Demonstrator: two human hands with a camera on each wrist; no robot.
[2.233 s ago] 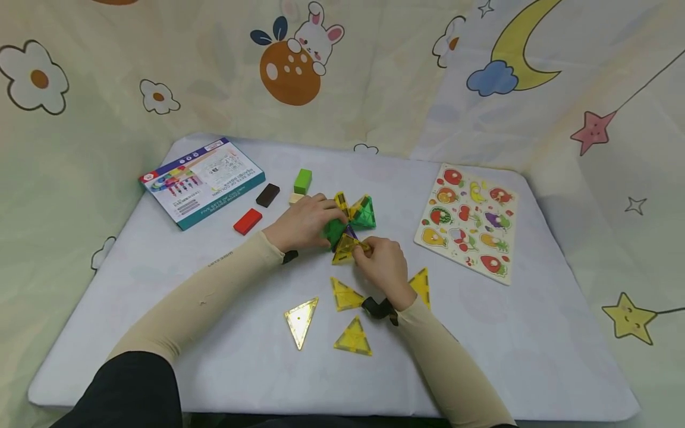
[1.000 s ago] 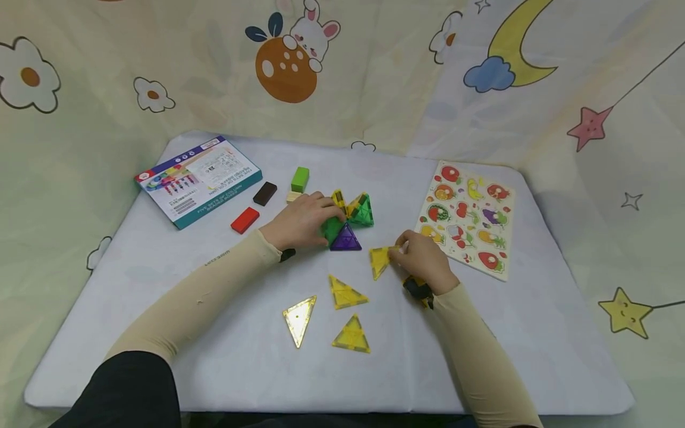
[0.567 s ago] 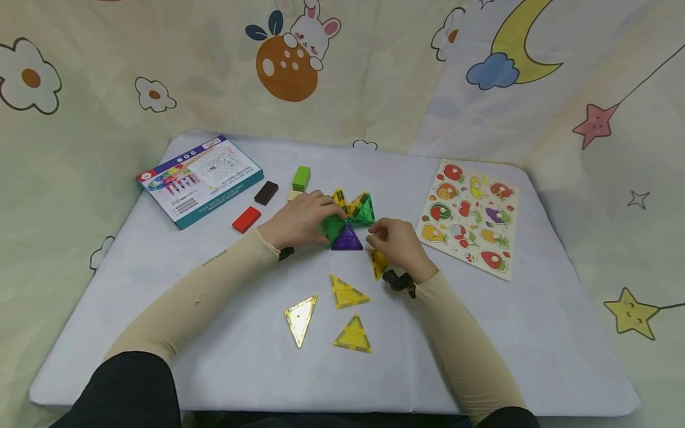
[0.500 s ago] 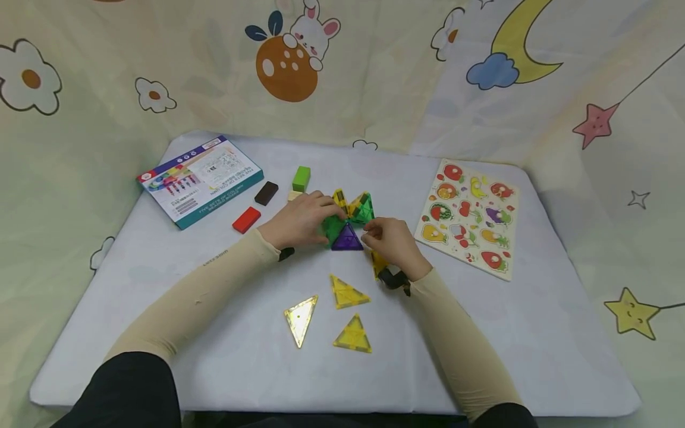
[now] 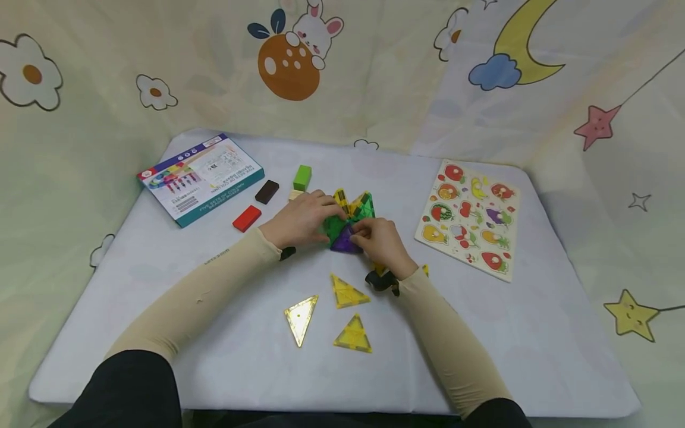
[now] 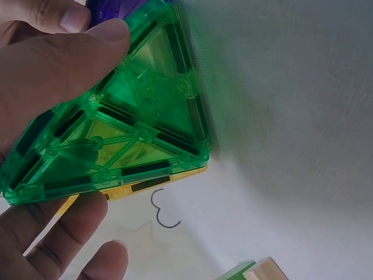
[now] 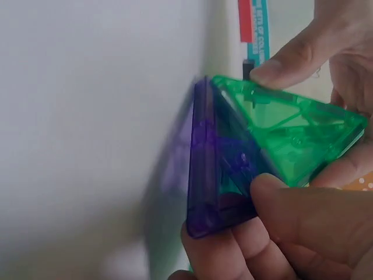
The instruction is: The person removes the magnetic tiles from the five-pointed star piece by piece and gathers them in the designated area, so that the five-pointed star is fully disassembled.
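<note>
My left hand point(image 5: 304, 221) grips a green triangular magnetic tile point(image 6: 160, 96), thumb on its face and fingers behind it. Joined to its edge is a purple triangular tile point(image 7: 202, 157), which my right hand point(image 5: 382, 242) pinches between thumb and fingers. In the right wrist view the purple tile leans off the white surface. Behind both hands, yellow tiles point(image 5: 341, 197) and another green tile point(image 5: 366, 205) belong to the same cluster. A yellow tile point(image 5: 380, 269) lies partly hidden beneath my right wrist.
Loose yellow triangles point(image 5: 348, 292) lie nearer the front, along with a shiny pale one point(image 5: 301, 320). A boxed set point(image 5: 203, 178) is at back left, beside red point(image 5: 247, 219), black point(image 5: 267, 191) and green point(image 5: 302, 177) blocks. A fruit puzzle board point(image 5: 468, 220) lies at right.
My right hand pulled a yellow tile away from the cluster, put it down to the right, then moved back left and took hold of the purple tile. My left hand has stayed in place.
</note>
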